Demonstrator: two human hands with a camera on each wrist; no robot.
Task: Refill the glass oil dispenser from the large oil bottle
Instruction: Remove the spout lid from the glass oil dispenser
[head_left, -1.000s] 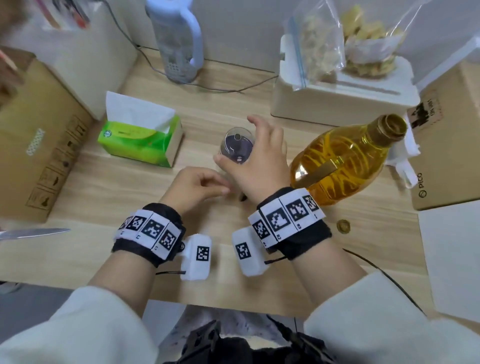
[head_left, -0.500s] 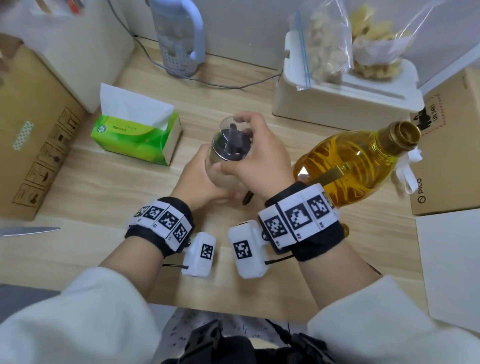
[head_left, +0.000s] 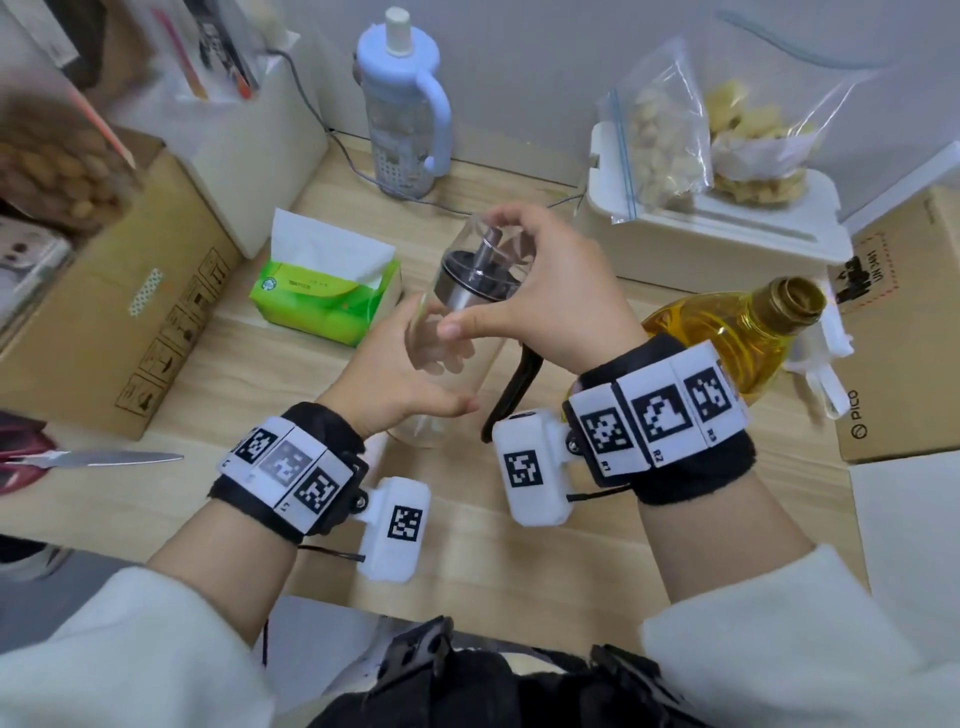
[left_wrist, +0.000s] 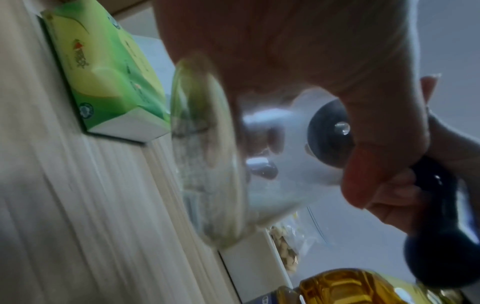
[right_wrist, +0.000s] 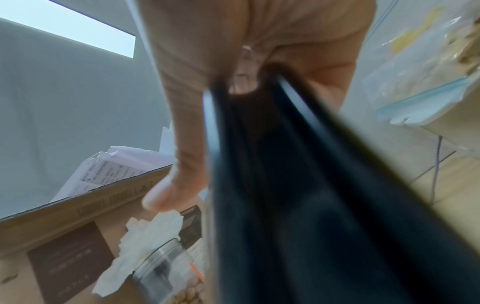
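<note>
1. The glass oil dispenser (head_left: 447, 338) is lifted above the desk (head_left: 519, 561), long axis tilted, its capped top pointing up and away
2. The left hand (head_left: 387, 384) holds its glass body; the right hand (head_left: 550, 306) grips the top
3. The large oil bottle (head_left: 737, 332) lies at right, open mouth pointing right

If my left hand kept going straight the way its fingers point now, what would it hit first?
Nothing new: the left hand already grips the glass oil dispenser. Beyond the glass, probably the right hand at its top, though depth is unclear.
</note>
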